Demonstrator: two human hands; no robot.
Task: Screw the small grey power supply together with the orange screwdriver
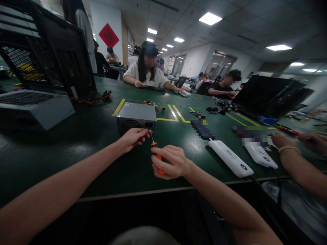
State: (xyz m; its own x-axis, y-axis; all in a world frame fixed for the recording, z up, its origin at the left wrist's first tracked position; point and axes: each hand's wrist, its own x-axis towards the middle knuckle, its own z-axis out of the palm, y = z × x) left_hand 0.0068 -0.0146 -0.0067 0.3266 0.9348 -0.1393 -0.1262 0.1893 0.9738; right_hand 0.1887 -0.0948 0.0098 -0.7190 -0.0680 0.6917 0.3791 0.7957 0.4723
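Note:
A screwdriver (159,166) with an orange and black handle is in my right hand (173,161), whose fingers wrap round the handle. Its thin metal shaft points up and away from me, towards the front of a grey computer power supply (138,111). My left hand (135,137) is closed in a pinch beside the shaft's tip; whatever lies between the fingertips is too small to make out. The power supply stands on the green table (102,163) just behind both hands, its fan grille and socket side facing me. Some coloured cables show behind it.
To the left stand another power supply (33,105) and an open black computer case (58,58). At right lie white handheld devices (230,158) with cables, near a neighbour's hands (284,143). A black case (268,93) sits farther right. A person (145,68) works across the table.

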